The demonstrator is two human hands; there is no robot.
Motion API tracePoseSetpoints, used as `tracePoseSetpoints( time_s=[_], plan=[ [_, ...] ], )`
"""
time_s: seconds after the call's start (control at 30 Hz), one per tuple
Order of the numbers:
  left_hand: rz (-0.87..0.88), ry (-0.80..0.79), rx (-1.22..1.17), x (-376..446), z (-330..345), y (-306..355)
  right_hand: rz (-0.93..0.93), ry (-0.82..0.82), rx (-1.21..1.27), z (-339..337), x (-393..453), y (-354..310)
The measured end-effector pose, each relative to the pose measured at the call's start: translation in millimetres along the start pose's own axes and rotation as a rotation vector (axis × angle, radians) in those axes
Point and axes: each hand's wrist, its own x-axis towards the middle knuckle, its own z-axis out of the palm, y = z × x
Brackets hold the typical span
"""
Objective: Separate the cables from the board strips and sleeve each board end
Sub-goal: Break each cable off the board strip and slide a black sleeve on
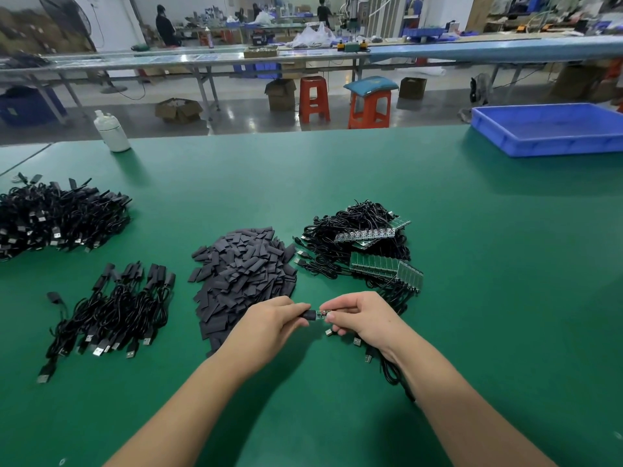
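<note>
Sleeving is the step in hand, as we judge it: our left hand (269, 318) pinches a black sleeve (308, 315) by its outer end, fingers curled round it, and our right hand (359, 316) pinches the small board end (323, 314) of one cable, with more cable (387, 367) trailing under the right wrist onto the green counter (472, 251). Sleeve and board meet just above the counter, between the two hands, and the board's tip looks barely inside the sleeve's mouth.

Next, we reckon, the sleeve has to slide along until the whole board is covered, and that calls for keeping the two in line so the flat tube does not buckle.

Now the count. One heap of loose sleeves (242, 271) lies just beyond the left hand, far too many to number. One tangle of cables on board strips (367, 251) sits beyond the right hand; we make out roughly three strips, the rest buried. Two lots of sleeved cables lie to the left: a small batch (118, 311) of perhaps a dozen, and a big pile (57, 219) at the edge. One blue tray (553, 143) stands far right, one white bottle (111, 131) far left.
</note>
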Motion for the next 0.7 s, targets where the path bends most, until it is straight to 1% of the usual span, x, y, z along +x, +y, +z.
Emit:
tracePoseSetpoints(
  time_s=[0.13,0.27,0.47,0.6,0.7],
  plan=[
    [0.012,0.015,0.015,0,-1,2,-0.015,0.013,0.028,2,-1,2],
    [0.019,0.077,0.047,0,-1,7,-0.008,0.021,0.077,4,-1,2],
    [0.061,0.071,0.101,2,-2,10,0.01,0.001,0.074,2,-1,0],
    [0.003,0.063,-0.032,0,-1,9,0.004,-0.011,0.11,3,-1,0],
    [-0.028,0.062,-0.074,0,2,9,0.006,-0.017,0.074,6,-2,-1]
  ],
)
